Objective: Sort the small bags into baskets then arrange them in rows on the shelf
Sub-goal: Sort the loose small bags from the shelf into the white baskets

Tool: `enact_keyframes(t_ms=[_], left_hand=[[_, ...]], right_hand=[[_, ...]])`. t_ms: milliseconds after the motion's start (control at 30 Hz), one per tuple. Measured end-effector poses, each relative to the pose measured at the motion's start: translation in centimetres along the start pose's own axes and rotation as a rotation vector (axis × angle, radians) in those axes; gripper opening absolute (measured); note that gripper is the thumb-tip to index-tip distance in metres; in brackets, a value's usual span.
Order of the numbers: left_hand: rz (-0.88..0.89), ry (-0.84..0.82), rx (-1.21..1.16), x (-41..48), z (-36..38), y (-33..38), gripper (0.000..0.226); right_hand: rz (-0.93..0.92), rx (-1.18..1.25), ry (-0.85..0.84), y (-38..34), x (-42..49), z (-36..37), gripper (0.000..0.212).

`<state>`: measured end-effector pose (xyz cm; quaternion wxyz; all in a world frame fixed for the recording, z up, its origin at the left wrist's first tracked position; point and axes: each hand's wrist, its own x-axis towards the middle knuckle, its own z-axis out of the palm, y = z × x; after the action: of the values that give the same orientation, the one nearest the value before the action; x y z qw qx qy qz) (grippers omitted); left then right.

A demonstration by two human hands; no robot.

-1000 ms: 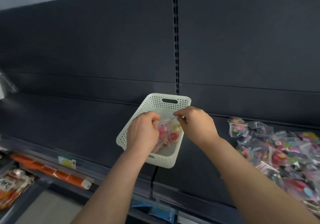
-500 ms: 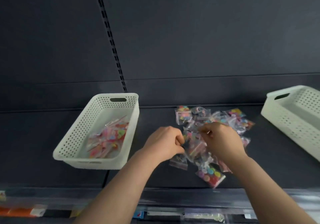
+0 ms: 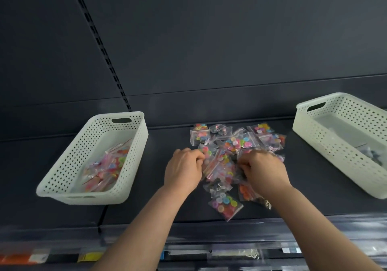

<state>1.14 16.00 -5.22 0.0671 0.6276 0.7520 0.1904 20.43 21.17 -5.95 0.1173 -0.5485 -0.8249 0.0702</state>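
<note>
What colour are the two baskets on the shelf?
White: left basket and right basket alike, seen in the head view.

Dark shelf (image 3: 159, 203) bearing 2 white baskets (image 3: 134, 166) and heaped small bags (image 3: 236, 145).

The small bags (image 3: 236, 143) heaped on the shelf (image 3: 324, 187) are seen to be of thin clear plastic film, glossy and crinkled, with smooth, bright plastic buttons shown through it. To the left of the heap, a white basket (image 3: 62, 178) of matt moulded plastic is found, its walls perforated with small holes. To the right of the heap, a second basket (image 3: 326, 145) of like perforated plastic is seen. The shelf beneath the heap appears dark, smooth and matt, seemingly painted metal.
</note>
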Motion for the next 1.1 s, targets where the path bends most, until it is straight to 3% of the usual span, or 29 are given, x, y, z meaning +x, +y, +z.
enact_keyframes(t_ms=[133,267,367,467,600,767,933,1033,1100], left_hand=[[0.015,-0.072,-0.006,0.0,0.5,0.7,0.03],[-0.109,0.07,0.06,0.4,0.1,0.6,0.013],[-0.173,0.168,0.113,0.6,-0.4,0.0,0.014],[-0.169,0.134,0.051,0.6,-0.5,-0.4,0.01],[-0.122,0.104,-0.032,0.1,0.0,-0.1,0.012],[-0.078,0.16,-0.007,0.0,0.2,0.4,0.015],[-0.056,0.077,0.073,0.3,0.3,1.1,0.018],[-0.061,0.007,0.176,0.4,0.4,1.5,0.021],[-0.037,0.0,0.106,0.5,0.2,1.8,0.021]], right_hand=[[-0.099,0.212,0.059,-0.1,-0.3,-0.2,0.01],[-0.265,0.348,-0.156,-0.7,-1.1,-0.8,0.018],[-0.389,0.263,-0.33,-1.2,-1.5,-1.2,0.033],[-0.429,0.166,-0.38,-1.5,-1.6,-1.0,0.034],[-0.389,0.247,-0.246,-1.2,-1.3,-1.0,0.012],[-0.133,0.147,0.06,-0.1,-1.1,-1.6,0.006],[0.046,-0.023,0.12,1.4,-0.4,-1.9,0.014],[0.046,0.119,0.13,1.2,0.1,-2.1,0.01],[0.037,0.191,0.146,0.8,0.2,-2.2,0.007]])
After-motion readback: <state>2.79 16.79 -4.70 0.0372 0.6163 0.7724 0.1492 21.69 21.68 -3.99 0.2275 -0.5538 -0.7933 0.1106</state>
